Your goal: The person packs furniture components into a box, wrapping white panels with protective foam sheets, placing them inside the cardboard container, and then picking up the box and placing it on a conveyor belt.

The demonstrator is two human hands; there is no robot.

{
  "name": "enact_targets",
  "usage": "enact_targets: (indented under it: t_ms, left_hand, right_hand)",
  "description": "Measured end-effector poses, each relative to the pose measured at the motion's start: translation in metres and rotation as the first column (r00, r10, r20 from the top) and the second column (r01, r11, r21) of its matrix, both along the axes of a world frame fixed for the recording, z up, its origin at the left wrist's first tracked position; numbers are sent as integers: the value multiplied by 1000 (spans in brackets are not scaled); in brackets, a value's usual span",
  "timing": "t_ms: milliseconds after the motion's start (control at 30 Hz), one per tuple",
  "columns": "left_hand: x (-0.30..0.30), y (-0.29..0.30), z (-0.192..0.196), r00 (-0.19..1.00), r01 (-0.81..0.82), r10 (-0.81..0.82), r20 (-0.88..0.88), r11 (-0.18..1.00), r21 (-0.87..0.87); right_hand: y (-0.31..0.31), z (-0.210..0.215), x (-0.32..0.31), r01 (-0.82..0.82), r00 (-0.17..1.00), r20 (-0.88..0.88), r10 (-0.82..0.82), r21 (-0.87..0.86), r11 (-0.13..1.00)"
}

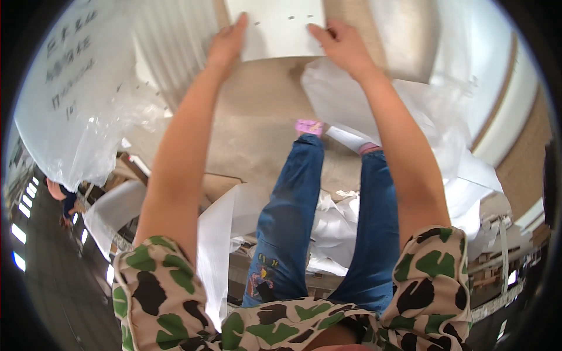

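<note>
A flat white panel with several small dark slots or holes lies ahead of me, running past the top edge of the view. My left hand grips its left edge, the thumb along the face. On the opposite edge, my right hand is closed with the thumb on top; its other fingers are partly hidden. Both arms reach straight forward. Beneath the panel is a brown board surface. Thin white wrapping sheet lies crumpled under my right forearm.
At left stands a stack of white panels, beside a large plastic-wrapped sheet with handwriting. White boards curve along the right. Loose white wrapping lies around my legs. Another person is at far left.
</note>
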State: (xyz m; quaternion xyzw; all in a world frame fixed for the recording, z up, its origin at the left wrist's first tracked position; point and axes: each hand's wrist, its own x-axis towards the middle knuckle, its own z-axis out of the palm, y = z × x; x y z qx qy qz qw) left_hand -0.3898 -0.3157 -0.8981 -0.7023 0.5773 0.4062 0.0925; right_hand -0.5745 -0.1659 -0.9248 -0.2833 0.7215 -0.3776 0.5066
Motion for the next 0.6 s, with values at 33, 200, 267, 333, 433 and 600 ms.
enact_targets:
  t_ms: [33,200,267,333,433,600]
  left_hand:
    - [-8,-12,11,999,11,-14,41,997,72]
    - [-105,-52,99,735,-296,456,-502,882,367]
    - [-129,-29,112,802,-370,418,-427,909,194]
    - [-142,9,122,802,-379,422,-422,906,186]
    - [-168,79,133,813,-412,410,-414,907,89]
    - [-244,195,136,656,-337,416,-629,908,248]
  right_hand:
    - [0,20,-8,-149,989,-7,149,32,988]
    - [41,124,-48,-59,960,270,75,-68,996]
    - [73,142,-57,20,955,298,1,-67,998]
    - [105,165,-61,164,962,232,-144,-70,984]
    - [168,198,-84,267,949,174,-264,8,964]
    - [289,213,-125,461,882,51,-468,107,881]
